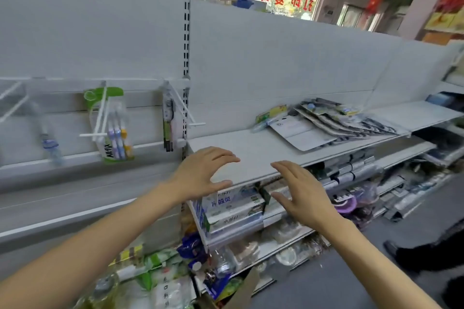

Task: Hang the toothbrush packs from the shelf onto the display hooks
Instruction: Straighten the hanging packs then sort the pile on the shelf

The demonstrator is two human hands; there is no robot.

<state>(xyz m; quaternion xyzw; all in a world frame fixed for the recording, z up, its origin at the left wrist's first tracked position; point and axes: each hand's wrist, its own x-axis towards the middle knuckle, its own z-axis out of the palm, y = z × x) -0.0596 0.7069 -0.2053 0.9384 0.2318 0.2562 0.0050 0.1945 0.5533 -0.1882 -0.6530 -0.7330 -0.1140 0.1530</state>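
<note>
Toothbrush packs [334, 120] lie in a flat pile on the shelf [251, 155], well right of your hands. Your left hand [200, 173] and right hand [301, 193] are spread wide, holding nothing. Packs look light and bendy (maybe slippery), so pinch one by its top card.

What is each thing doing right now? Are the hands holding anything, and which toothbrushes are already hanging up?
Left hand: open, holding nothing, over the shelf's front edge.
Right hand: open, holding nothing.
Green toothbrush pack: hanging on a hook.
Dark toothbrush pack: hanging on a hook.
Pile of packs: lying flat on the shelf, not yet hung.
</note>
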